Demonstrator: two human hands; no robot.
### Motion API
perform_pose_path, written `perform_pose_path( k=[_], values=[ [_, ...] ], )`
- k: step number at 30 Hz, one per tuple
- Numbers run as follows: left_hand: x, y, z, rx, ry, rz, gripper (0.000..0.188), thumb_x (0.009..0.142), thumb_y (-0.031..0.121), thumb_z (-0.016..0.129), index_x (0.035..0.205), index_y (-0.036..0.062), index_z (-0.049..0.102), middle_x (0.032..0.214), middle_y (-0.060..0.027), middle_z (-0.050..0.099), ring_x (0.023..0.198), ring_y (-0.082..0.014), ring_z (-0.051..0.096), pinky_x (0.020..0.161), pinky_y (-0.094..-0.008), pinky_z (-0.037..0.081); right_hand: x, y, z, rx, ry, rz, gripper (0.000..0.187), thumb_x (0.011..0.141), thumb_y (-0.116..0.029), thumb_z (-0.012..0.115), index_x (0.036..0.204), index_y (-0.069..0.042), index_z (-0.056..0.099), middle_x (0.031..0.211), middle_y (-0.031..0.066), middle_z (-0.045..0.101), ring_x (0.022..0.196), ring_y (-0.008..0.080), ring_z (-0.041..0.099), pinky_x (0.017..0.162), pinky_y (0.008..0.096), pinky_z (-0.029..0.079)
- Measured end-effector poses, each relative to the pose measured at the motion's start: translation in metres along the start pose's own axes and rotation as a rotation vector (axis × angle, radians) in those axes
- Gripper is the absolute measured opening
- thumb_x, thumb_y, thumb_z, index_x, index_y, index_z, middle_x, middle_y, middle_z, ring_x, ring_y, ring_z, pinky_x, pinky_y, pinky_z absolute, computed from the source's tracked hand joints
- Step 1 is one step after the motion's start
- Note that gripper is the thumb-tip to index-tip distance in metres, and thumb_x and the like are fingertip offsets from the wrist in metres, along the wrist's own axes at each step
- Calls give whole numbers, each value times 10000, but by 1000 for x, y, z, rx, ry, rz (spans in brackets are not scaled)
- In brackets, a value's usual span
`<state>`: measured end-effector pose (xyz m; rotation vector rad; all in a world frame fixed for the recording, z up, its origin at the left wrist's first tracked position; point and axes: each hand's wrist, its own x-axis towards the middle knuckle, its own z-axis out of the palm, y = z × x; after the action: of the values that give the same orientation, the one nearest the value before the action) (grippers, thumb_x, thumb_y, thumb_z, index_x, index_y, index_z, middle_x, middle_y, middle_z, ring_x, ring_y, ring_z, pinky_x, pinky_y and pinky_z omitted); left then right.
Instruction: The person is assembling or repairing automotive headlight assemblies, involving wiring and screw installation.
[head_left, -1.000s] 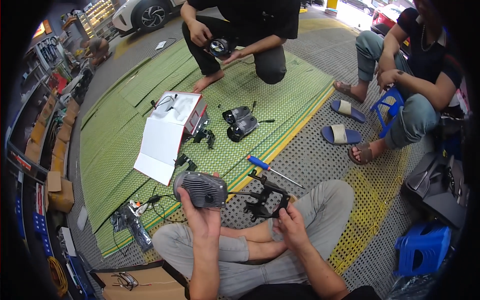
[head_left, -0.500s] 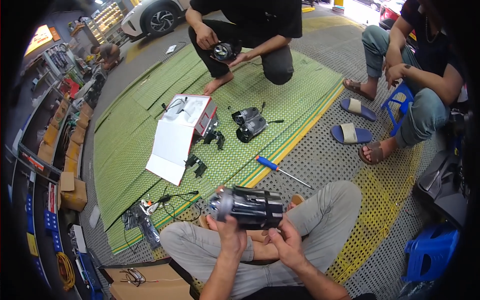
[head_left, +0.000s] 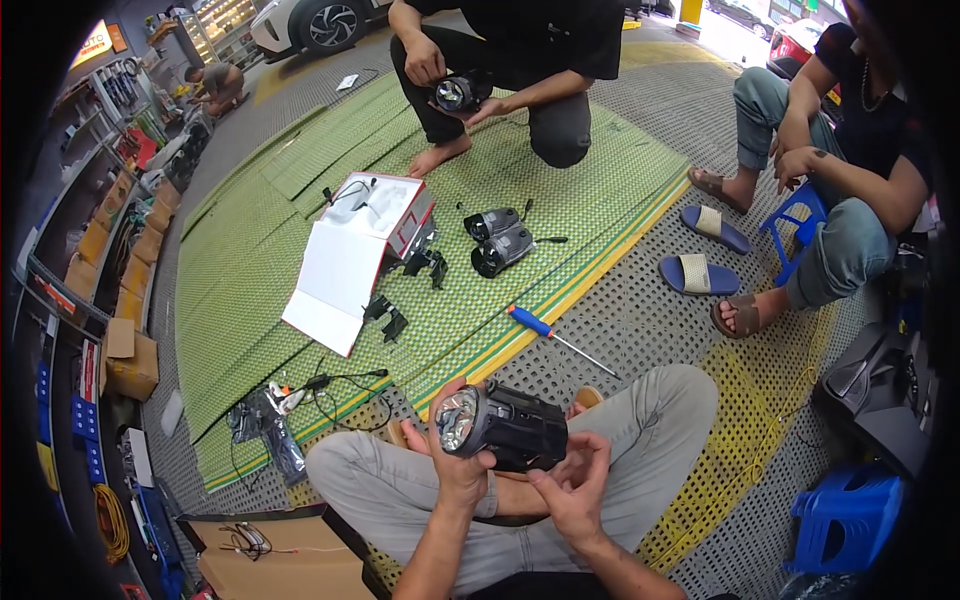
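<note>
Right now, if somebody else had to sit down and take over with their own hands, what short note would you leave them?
Left hand: gripping the black lamp unit near its lens, held over the lap.
Right hand: fingers at the unit's rear underside.
Nearby: blue-handled screwdriver lies on the floor ahead; two more lamps and an open white box lie on the green mat.
Done: lamp is in hand.
Left: whatever is being adjusted at its rear; I cannot tell from here.

Black lamp unit [head_left: 505,428], lens leftward, on its side above the lap.
</note>
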<state>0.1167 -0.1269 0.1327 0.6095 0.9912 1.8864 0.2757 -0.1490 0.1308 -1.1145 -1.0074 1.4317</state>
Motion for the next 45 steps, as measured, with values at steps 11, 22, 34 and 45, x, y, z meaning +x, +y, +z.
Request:
perform_pose_path(
  k=[11,22,34,45],
  values=[
    [-22,13,10,185,22,-77,1057,570,436,1015,1395,-5,523,1265,-60,598,1209,-187,571,1106,-340,394,43,-35,-14,-401,-446,-265,963,698,-305,959,1482,-19,477,1383,178,571,1278,280,575,1089,401,459],
    [-23,18,-14,494,-290,-300,805,801,228,918,1417,-48,481,1315,-148,601,1209,-210,605,1050,-334,493,20,18,-13,84,-242,62,796,730,-216,873,1399,4,502,1290,150,608,1207,224,584,1063,363,454],
    [4,40,-30,174,-276,-370,782,968,524,658,1552,56,432,1452,-115,549,1318,-215,542,1049,-329,443,57,-1,5,540,-386,390,669,829,-223,735,1410,5,494,1244,129,647,1132,244,660,1015,391,536],
    [48,34,-38,600,-411,-401,647,938,350,764,1411,-32,541,1164,-105,686,968,-131,667,782,-251,554,70,19,-1,174,-365,355,707,819,-293,767,1402,1,496,1226,106,629,1116,181,628,970,305,506]
  ],
)
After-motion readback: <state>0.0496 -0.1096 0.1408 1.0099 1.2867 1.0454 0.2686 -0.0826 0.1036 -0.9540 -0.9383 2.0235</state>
